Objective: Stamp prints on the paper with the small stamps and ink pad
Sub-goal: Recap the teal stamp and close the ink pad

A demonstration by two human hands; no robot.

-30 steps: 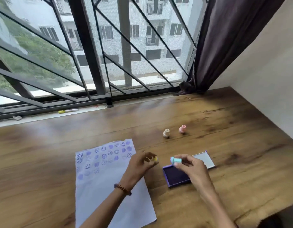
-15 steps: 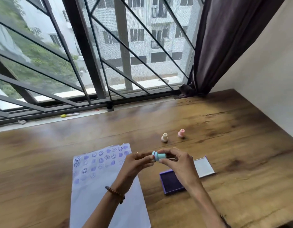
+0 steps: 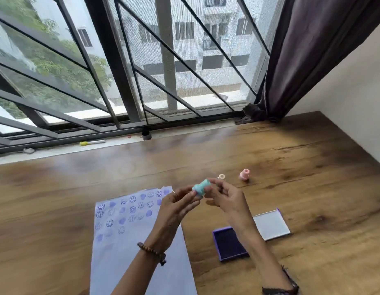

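A: What have your hands got?

B: Your right hand [image 3: 225,196] and left hand [image 3: 176,204] both pinch the small teal stamp [image 3: 200,187], fingers curled shut on it from either side, raised above the counter [image 3: 312,167]. Half a second ago the stamp lay level between your fingertips; now it is tilted, one end up toward 1 o'clock.

A: And a second ago?

B: Then your right hand alone held it over the ink pad, and your left hand pinched something small and yellow. That yellow thing does not show now.

A: What lies around the hands?

B: At 7 o'clock, under your left wrist, the paper [image 3: 125,252] with purple prints across its far end. At 5 o'clock the open ink pad [image 3: 228,243], its lid [image 3: 271,224] flat just beside it. At 1 o'clock the cream stamp [image 3: 221,176], partly hidden by your fingers, and farther toward 2 o'clock the pink stamp [image 3: 244,174], both standing on the counter as before.
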